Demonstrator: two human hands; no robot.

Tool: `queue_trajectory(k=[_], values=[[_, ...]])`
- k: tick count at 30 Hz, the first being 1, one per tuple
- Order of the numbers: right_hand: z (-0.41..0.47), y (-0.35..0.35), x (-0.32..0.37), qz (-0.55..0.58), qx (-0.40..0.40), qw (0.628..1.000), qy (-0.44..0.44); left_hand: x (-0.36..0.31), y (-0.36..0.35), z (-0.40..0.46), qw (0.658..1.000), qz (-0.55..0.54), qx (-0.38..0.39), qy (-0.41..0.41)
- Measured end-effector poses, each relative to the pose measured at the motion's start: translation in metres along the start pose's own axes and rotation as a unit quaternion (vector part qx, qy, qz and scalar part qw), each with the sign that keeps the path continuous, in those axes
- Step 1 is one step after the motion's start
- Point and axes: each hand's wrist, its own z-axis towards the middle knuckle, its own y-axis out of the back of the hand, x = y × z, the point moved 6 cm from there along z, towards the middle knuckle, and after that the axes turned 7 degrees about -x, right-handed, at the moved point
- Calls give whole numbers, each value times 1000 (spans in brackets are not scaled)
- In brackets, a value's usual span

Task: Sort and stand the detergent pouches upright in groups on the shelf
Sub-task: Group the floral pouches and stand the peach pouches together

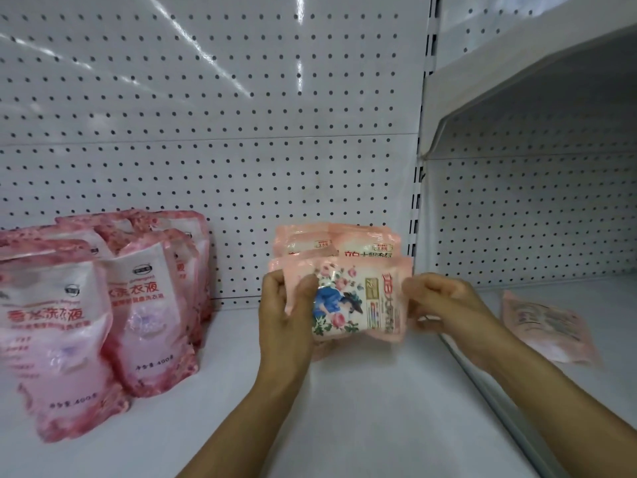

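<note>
At your far left a cluster of glossy pink pouches stands upright on the white shelf. They are soft plastic bags with mottled rose-red borders, pale translucent middles and red printed characters, and their bellies bulge and crease where they lean against one another. The rear ones stand close to the pegboard back panel, a matte white sheet punched with even rows of small round holes.

Moving toward the middle, your left hand curls around the left edge of a small floral pouch, thumb across its front and fingers behind. This pouch is a flat, squarish packet with a peach-pink sealed rim, a cream panel printed with roses and a blue figure, and red lettering down its right side. Your right hand pinches its right edge, fingers closed on the crinkled seam. You hold it upright just above the shelf, right in front of a row of matching peach pouches standing behind it, each with a small price tag near the top.

To the right, past a slotted metal upright, another peach pouch lies flat on the neighbouring shelf, its film wrinkled and shiny.
</note>
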Motion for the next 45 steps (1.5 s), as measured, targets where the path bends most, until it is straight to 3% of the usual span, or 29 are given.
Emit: queue_trajectory(k=[3, 8, 12, 16, 18, 20, 22, 25, 30, 36, 42, 45], values=[[-6, -20, -17, 118, 59, 990, -51, 2, 0, -1, 999, -38, -16, 28], [1, -14, 21, 157, -62, 985, 24, -5, -2, 3, 997, -66, 28, 6], [8, -8, 55, 142, -82, 983, 87, -10, -1, 6, 997, -71, 35, -22], [19, 6, 79, 138, -61, 983, 106, -11, 25, 17, 990, 52, -51, -118], [27, 15, 82, 95, -50, 989, 103, -2, 39, 30, 984, 125, -78, -102], [33, 16, 70, 4, -32, 996, 88, 18, 43, 43, 972, 231, -20, -33], [36, 9, 45, -67, -5, 996, 59, 44, 39, 49, 950, 292, 96, 51], [34, 6, 10, -37, -7, 999, 17, 65, 34, 40, 929, 284, 198, 130], [25, -6, -39, -129, -3, 991, -27, 71, 41, 46, 959, 227, 134, 104], [38, -15, -55, -112, -59, 992, -26, 81, 28, 46, 983, 141, 73, 94], [33, -13, -54, -149, -49, 987, -43, 83, 23, 42, 980, 178, 53, 74], [19, 6, -46, -274, -72, 959, 5, 79, 24, 41, 976, 204, 52, 50]])
